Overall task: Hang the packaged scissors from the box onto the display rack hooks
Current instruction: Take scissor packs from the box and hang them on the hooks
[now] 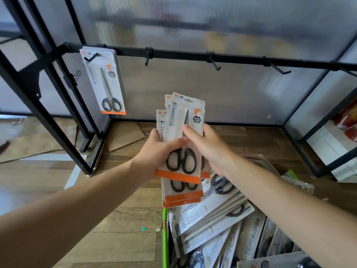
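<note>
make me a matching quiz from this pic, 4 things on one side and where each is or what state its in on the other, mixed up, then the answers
1 hung scissors pack
2 held stack of packs
3 green-edged box
4 second hook from the left

a bare
b on the leftmost hook
c gripped by left hand and right hand
d holds a loose pile of packs

Pairs: 1-b, 2-c, 3-d, 4-a

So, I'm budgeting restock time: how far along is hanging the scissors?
Early. Done: one hung pack on the leftmost hook. In hand: the left hand grips a fanned stack, the right hand pinching its front pack. Left: three bare hooks in view, and the box holds many more packs.
</note>
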Action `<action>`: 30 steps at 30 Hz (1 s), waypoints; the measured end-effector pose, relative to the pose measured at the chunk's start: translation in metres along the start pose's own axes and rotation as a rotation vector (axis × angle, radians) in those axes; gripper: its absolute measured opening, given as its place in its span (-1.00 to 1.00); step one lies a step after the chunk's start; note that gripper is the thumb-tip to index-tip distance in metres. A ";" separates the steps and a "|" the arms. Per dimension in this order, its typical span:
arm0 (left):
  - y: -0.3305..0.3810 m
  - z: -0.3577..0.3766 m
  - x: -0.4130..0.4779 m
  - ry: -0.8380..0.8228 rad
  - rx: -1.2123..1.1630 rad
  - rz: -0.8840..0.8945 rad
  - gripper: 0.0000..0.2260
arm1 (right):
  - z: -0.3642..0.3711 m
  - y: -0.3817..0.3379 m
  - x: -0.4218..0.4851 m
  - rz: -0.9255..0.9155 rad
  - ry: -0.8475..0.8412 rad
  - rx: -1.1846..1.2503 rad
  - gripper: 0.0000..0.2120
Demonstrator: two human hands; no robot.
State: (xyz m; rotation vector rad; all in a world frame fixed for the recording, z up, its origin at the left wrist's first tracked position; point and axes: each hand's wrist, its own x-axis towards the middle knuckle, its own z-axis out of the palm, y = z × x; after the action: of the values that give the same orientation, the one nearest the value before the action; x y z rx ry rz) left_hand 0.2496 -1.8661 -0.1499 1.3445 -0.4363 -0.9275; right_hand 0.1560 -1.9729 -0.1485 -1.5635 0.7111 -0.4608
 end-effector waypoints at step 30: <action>0.060 -0.173 -0.009 0.289 0.002 0.173 -0.48 | 0.152 -0.085 0.082 -0.101 -0.043 -0.170 -0.77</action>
State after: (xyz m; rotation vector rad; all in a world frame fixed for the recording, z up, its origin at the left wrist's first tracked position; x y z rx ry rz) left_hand 0.3922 -1.7524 -0.1288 1.3937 -0.3244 -0.5790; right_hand 0.3311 -1.9159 -0.0935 -1.7704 0.6540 -0.4493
